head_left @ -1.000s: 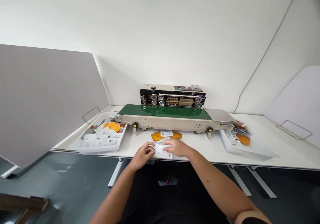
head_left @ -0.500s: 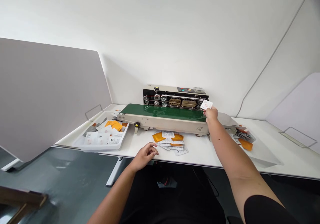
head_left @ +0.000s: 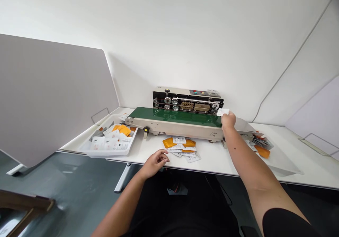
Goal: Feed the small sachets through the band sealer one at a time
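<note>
My right hand (head_left: 229, 120) pinches a small white packet (head_left: 222, 112) by its right side. The packet is tilted at the right end of a band sealing machine (head_left: 188, 102), close to its rollers and just above the green conveyor belt (head_left: 174, 117). My left hand (head_left: 156, 162) rests at the table's front edge, its fingers loosely curled, thumb apart and nothing in it. Just beyond those fingertips lies a loose pile of white and orange packets (head_left: 182, 147), in front of the conveyor.
A white bin (head_left: 108, 153) of packets stands left of the machine. On the right, a translucent bin (head_left: 284, 170) holds more packets (head_left: 262, 143), partly behind my right arm. A grey partition (head_left: 53, 99) borders the table on the left. Behind the machine rises a white wall (head_left: 169, 36).
My right hand has shifted slightly right with the packet, which now appears flatter beside the rollers. My left hand stays nearly still. The whole view has moved slightly.
</note>
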`<control>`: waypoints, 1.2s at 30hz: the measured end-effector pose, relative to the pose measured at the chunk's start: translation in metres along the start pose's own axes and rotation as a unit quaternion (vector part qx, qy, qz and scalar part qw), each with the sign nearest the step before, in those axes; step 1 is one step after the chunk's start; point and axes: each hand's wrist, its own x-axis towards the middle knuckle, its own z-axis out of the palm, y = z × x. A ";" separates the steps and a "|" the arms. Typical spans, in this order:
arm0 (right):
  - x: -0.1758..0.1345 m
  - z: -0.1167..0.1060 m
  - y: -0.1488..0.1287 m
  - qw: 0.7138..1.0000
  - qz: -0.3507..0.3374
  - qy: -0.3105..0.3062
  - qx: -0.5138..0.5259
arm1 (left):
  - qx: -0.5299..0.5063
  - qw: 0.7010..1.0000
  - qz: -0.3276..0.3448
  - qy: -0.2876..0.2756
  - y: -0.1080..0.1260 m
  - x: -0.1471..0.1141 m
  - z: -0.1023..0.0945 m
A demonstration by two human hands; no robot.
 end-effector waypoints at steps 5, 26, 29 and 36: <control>-0.007 0.025 -0.010 0.987 0.123 -0.070 0.072 | 0.019 1.000 -0.006 0.005 0.004 -0.001 0.002; -0.257 -0.028 0.022 0.678 -0.456 -0.541 -0.201 | 0.041 0.999 0.003 0.002 0.003 0.000 0.005; -0.272 -0.030 0.042 0.672 -0.454 -0.539 -0.226 | 0.048 0.999 0.003 0.003 0.005 0.001 0.006; -0.272 -0.029 0.065 0.697 -0.486 -0.480 -0.220 | 0.066 0.998 -0.004 0.005 0.007 0.001 0.008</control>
